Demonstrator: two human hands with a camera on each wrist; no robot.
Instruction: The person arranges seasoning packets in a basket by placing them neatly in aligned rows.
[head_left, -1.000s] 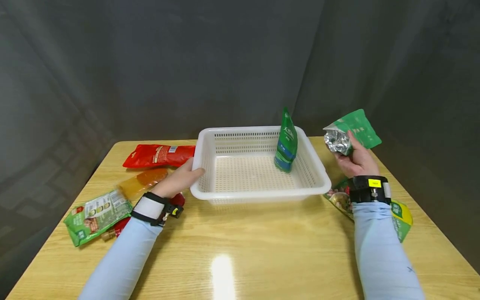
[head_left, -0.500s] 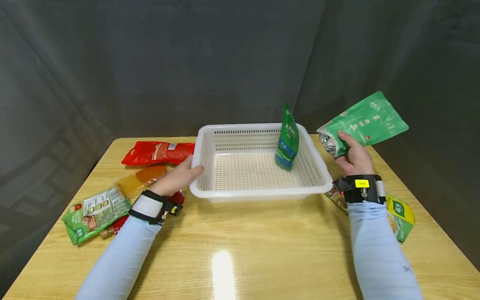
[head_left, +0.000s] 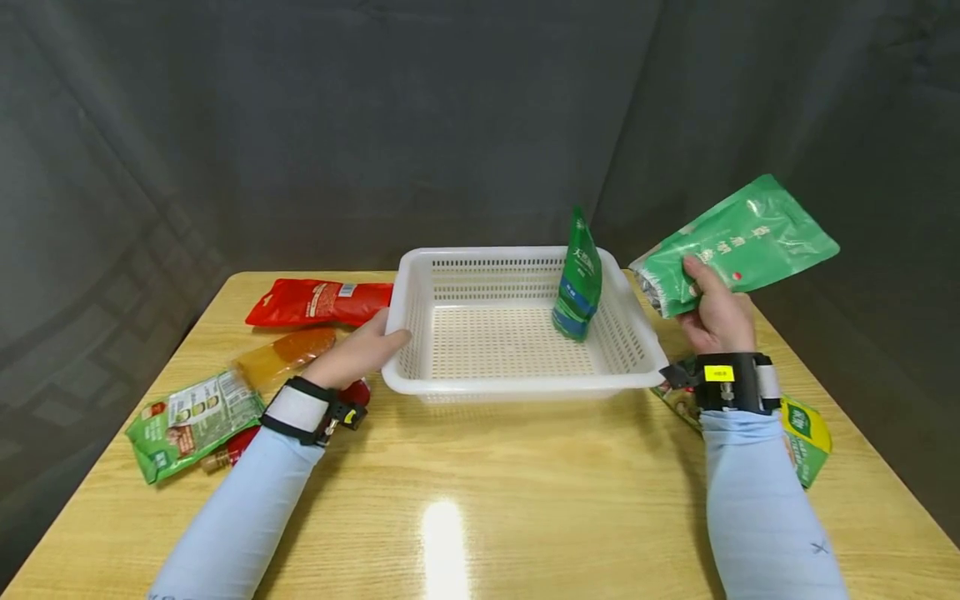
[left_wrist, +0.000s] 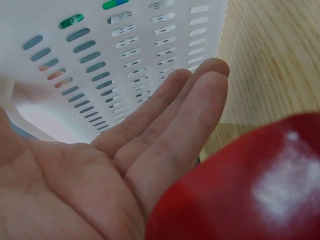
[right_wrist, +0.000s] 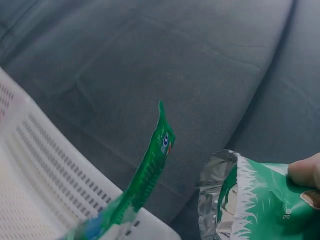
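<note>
A white perforated basket (head_left: pixel 420 382) stands mid-table. A green-and-blue pouch (head_left: pixel 577 279) stands upright inside it against the right wall, also seen edge-on in the right wrist view (right_wrist: pixel 145 177). My left hand (head_left: pixel 360 354) rests with straight fingers (left_wrist: pixel 195 107) against the basket's left wall (left_wrist: pixel 100 75). My right hand (head_left: pixel 716 312) grips a green pouch (head_left: pixel 738 242) with a silver bottom end (right_wrist: pixel 215 200), held in the air to the right of the basket.
Left of the basket lie a red pouch (head_left: pixel 318 302), an amber packet (head_left: pixel 283 354), a green packet (head_left: pixel 191 423) and a red item (left_wrist: pixel 250 190) under my wrist. More green packets (head_left: pixel 802 433) lie under my right forearm. A dark curtain hangs behind.
My right hand has raised the green pouch and turned it, so its flat green face now shows instead of its silver end. The left hand has stayed at the basket.
</note>
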